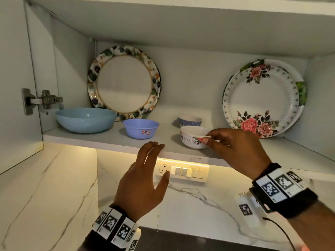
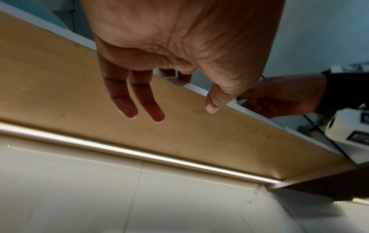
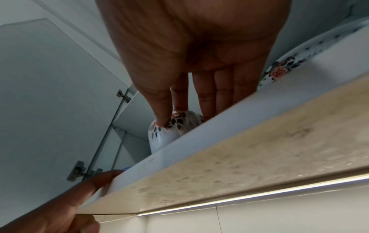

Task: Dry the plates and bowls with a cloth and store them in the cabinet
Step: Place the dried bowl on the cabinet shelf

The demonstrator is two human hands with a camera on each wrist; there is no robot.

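A small white bowl point(image 1: 193, 136) with red flowers and dark leaves on its side stands upright on the cabinet shelf point(image 1: 108, 137), right of centre in the head view and near the shelf's front edge. The right hand point(image 1: 235, 149) pinches its rim on the right side: the thumb lies on the outer wall over the flower print and a finger rests on top of the rim, the other fingers point(image 3: 207, 94) reaching past it. The left hand point(image 1: 143, 182), lower centre of the frame, holds nothing; its fingers point(image 2: 119, 97) are spread and relaxed, the tips at the front edge of the shelf. Behind the white bowl sits a blue patterned bowl point(image 1: 189, 120), and to the left a lilac bowl point(image 1: 140, 128) and a wide blue bowl point(image 1: 85, 119). Flowered plates point(image 1: 259, 100) lean against the back wall at right, a leaf-rimmed plate point(image 1: 124, 83) at left
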